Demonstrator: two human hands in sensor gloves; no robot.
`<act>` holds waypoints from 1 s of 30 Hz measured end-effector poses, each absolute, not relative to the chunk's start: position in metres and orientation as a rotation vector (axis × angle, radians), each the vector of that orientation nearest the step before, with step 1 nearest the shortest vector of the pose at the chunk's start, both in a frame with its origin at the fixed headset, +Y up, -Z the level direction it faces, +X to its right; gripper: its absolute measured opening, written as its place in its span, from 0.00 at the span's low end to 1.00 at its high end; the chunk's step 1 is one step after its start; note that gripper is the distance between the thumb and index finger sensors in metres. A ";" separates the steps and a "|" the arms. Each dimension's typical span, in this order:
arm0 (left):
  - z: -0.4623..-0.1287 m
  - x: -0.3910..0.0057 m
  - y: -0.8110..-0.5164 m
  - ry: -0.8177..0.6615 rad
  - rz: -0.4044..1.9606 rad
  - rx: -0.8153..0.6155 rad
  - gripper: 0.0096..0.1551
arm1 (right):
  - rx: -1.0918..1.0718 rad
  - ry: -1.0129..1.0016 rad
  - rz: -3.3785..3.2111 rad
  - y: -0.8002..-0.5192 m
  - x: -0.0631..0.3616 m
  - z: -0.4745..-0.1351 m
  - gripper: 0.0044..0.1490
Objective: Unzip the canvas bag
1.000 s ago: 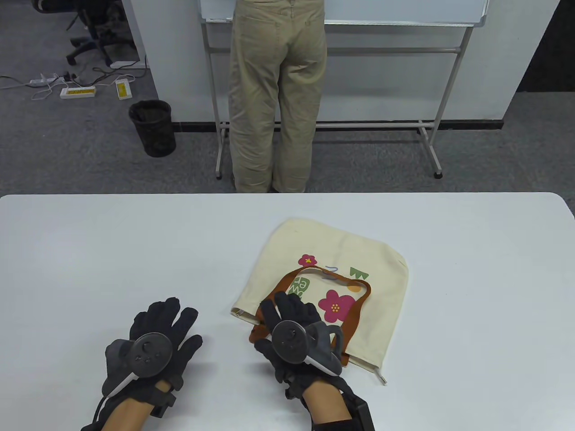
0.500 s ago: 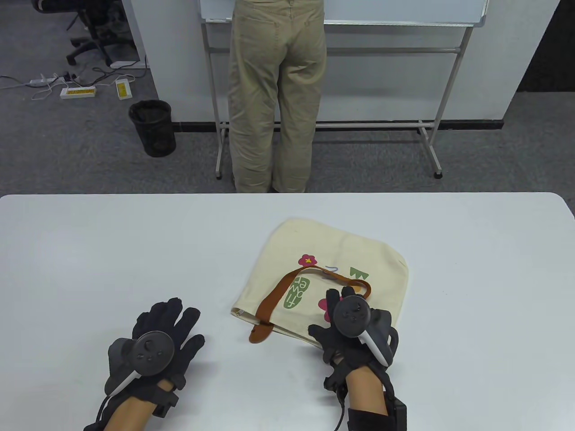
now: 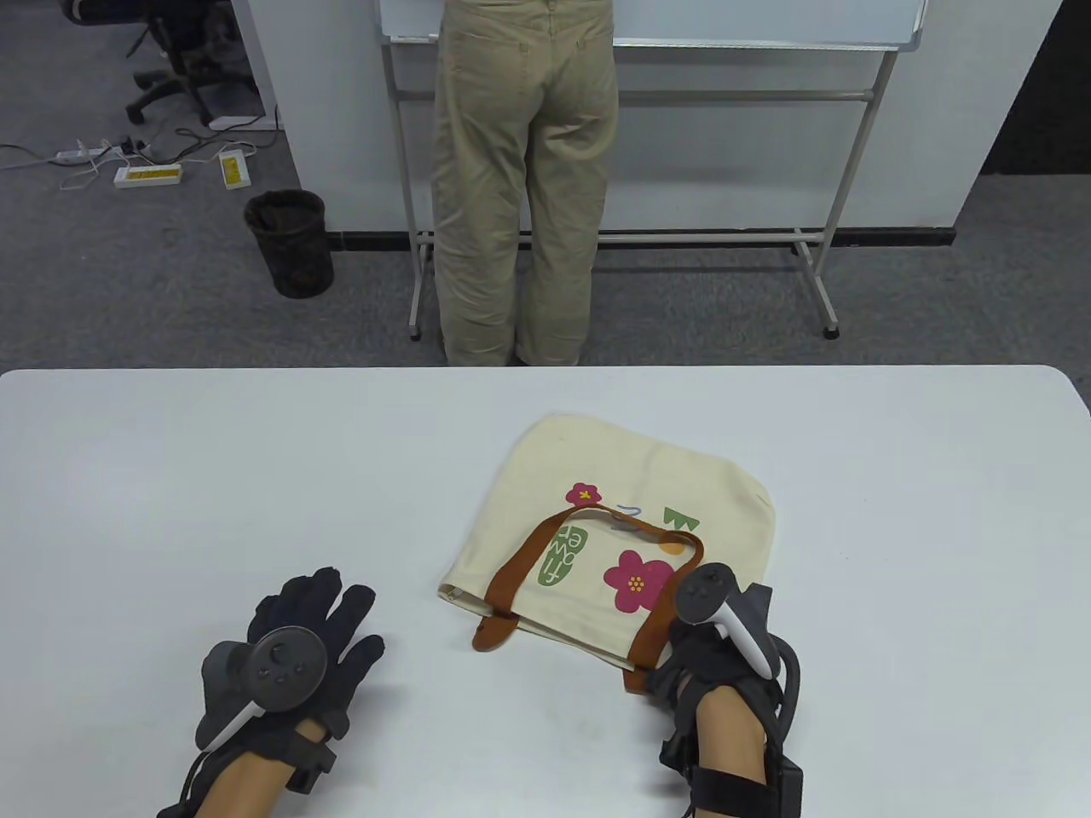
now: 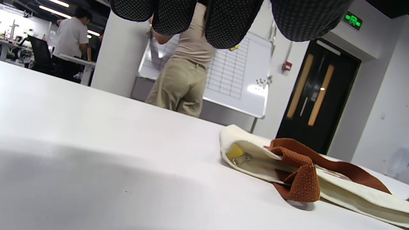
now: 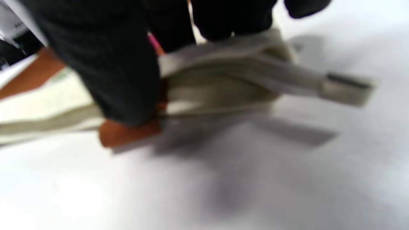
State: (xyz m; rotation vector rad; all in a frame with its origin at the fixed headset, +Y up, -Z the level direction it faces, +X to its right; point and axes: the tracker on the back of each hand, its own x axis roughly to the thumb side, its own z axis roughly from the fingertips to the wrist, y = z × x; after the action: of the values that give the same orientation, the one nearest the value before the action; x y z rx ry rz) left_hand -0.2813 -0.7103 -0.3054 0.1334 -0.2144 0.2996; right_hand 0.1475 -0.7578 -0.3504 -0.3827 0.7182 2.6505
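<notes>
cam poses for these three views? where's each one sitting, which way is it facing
Table view: high, looking down; both hands, left hand, right hand, cream canvas bag with brown straps.
Left wrist view: low over white table, facing bag's mouth; fingertips on top.
Right wrist view: blurred, close on bag's corner; fingers on it.
Shared: bag, table.

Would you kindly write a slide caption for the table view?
Right hand on the canvas bag's near corner; left hand rests flat on the table.
</notes>
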 end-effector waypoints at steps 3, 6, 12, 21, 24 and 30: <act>-0.305 -0.282 -0.710 -0.214 0.295 0.130 0.38 | -0.381 0.637 2.658 -0.757 0.147 -0.352 0.42; -0.306 -0.286 -0.710 -0.203 0.301 0.131 0.38 | -0.392 0.584 2.641 -0.756 0.149 -0.352 0.37; -0.306 -0.286 -0.711 -0.201 0.304 0.124 0.38 | -0.448 0.271 2.659 -0.748 0.151 -0.353 0.34; -0.307 -0.286 -0.712 -0.197 0.306 0.122 0.38 | -0.330 -0.271 2.644 -0.727 0.135 -0.349 0.32; -0.307 -0.288 -0.712 -0.191 0.308 0.124 0.38 | -0.269 -0.371 2.576 -0.724 0.132 -0.347 0.31; -0.307 -0.288 -0.711 -0.180 0.302 0.131 0.38 | -0.175 -0.448 2.293 -0.719 0.134 -0.345 0.30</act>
State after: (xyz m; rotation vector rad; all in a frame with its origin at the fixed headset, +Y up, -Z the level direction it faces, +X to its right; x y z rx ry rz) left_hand -0.2883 -0.7113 -0.3068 0.1310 -0.1801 0.3022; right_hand 0.1342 -0.7192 -0.3446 -0.1747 -0.4479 2.2928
